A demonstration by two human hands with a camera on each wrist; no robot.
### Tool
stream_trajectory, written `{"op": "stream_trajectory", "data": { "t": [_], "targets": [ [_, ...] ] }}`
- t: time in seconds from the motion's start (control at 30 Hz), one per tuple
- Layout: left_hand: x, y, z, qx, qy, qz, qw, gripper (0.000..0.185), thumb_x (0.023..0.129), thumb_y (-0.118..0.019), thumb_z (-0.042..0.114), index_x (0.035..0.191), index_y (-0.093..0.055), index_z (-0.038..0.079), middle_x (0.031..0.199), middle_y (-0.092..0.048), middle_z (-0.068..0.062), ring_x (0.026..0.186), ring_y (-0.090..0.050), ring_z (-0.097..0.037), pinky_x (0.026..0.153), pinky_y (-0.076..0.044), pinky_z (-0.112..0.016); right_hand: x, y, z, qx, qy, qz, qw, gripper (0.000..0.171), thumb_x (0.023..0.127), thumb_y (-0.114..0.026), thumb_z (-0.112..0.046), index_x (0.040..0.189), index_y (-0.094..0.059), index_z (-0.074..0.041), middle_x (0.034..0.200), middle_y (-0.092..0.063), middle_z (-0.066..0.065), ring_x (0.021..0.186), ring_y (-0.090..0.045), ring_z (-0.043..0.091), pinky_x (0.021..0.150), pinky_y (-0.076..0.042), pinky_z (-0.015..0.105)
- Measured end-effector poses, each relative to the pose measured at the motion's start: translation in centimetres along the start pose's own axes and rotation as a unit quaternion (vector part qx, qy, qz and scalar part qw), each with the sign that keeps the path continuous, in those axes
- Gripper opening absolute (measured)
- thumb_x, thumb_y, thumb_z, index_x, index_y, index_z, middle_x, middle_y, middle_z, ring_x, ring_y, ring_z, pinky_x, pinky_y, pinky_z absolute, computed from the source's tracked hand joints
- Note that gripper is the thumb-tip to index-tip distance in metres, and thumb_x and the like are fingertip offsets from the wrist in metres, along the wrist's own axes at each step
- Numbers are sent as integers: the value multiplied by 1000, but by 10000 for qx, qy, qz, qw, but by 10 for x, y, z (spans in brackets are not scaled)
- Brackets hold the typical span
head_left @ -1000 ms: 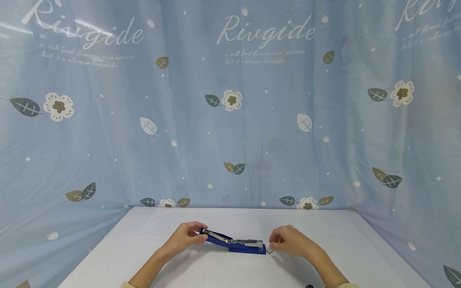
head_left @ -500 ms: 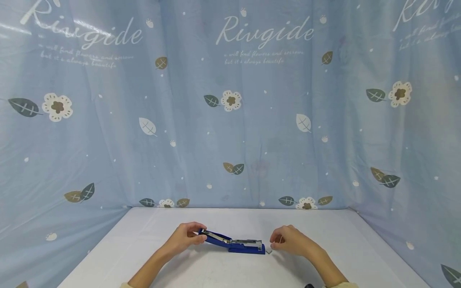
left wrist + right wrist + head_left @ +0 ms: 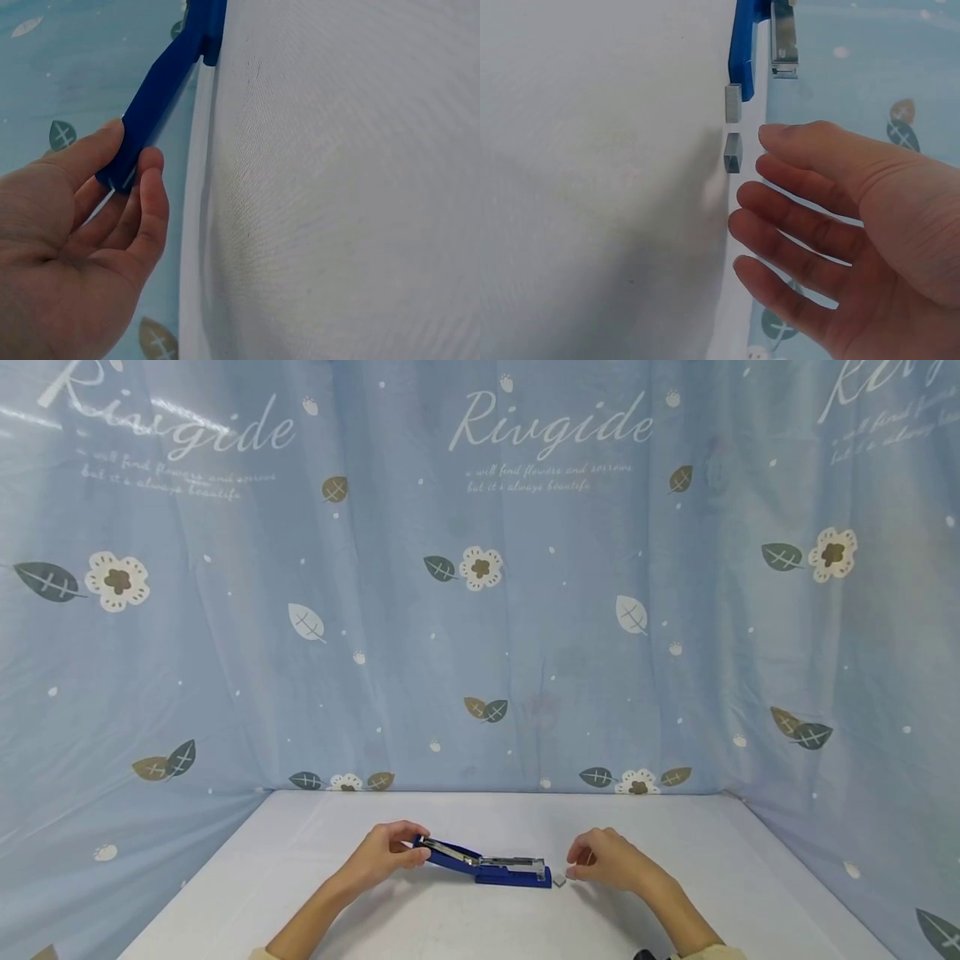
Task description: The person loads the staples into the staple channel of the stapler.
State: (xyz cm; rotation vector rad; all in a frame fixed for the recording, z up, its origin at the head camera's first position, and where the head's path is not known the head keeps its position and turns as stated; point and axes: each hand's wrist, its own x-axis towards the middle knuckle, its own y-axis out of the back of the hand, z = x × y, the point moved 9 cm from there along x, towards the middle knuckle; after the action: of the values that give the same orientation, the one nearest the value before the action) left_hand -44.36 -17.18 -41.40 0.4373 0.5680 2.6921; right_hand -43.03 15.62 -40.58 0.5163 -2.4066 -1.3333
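Note:
A blue stapler [image 3: 513,877] lies swung wide apart on the white table, its metal staple channel [image 3: 513,862] showing. With thumb and fingers, my left hand [image 3: 390,849] grips the end of its tilted-back top arm [image 3: 157,97], held above the table. Just past the base's right end lie small grey staple strips [image 3: 558,879]. The right wrist view shows two of them in a row, one strip [image 3: 733,103] by the base's end and another strip [image 3: 733,154] nearer the hand. Beside them my right hand [image 3: 606,860] holds nothing, fingers loosely bent, thumb tip a little away.
The white table [image 3: 465,927] runs back to a blue patterned curtain [image 3: 480,635], which also hangs along both sides. At the bottom edge, near the right forearm, a small dark object [image 3: 643,955] partly shows.
My right hand has drawn slightly to the right, leaving a gap to the staple strips, which show more fully now. The left hand and stapler hold nearly still.

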Motion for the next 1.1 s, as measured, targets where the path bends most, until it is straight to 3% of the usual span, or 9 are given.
{"op": "stream_trajectory", "data": {
  "t": [0.87, 1.1],
  "targets": [
    [0, -2, -1, 36, 49, -67, 10000, 42, 90, -72, 20, 121, -61, -5, 103, -70, -17, 83, -71, -19, 72, -60, -29, 0, -7, 11, -19, -291, 34, 9996, 11, 79, -80, -13, 85, -71, -12, 80, -63, -4, 75, -55, 12, 65, -49, 25],
    [0, -2, -1, 35, 15, -79, 10000, 41, 90, -72, 20, 120, -61, -5, 101, -70, -17, 84, -71, -29, 70, -60, -28, -1, -6, 10, -87, -275, 85, 9995, 11, 79, -80, -12, 83, -69, -13, 80, -61, -4, 74, -53, 12, 63, -46, 24]
  ]
}}
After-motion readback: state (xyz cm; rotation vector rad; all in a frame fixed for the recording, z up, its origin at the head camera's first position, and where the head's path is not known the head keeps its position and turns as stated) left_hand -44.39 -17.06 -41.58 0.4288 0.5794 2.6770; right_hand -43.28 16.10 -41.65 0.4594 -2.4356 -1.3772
